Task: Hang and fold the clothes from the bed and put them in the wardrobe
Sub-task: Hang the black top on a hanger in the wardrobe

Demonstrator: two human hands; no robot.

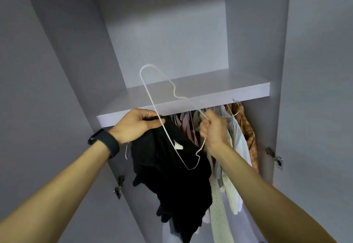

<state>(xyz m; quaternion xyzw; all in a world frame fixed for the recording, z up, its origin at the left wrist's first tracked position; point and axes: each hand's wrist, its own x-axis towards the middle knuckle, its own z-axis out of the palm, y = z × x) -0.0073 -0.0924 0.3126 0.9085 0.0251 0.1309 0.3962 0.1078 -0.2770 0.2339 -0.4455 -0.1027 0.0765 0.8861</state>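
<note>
Fingers (150, 115) of the left hand (133, 126), as I see them, are curled on the black fabric garment (172, 166), which hangs at centre frame before the open grey wardrobe (76, 51). Right hand (214, 130) fingers clamp the thin white wire hanger (176, 96) above it.

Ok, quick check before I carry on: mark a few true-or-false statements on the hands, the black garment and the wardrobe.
The left hand grips the black garment. True.
The right hand holds nothing. False: it grips the white wire hanger.
The black garment hangs on the rail. False: the left hand holds it up before the wardrobe.
More clothes hang below the shelf. True.
A black band sits on the right wrist. False: it is on the left wrist.
</note>
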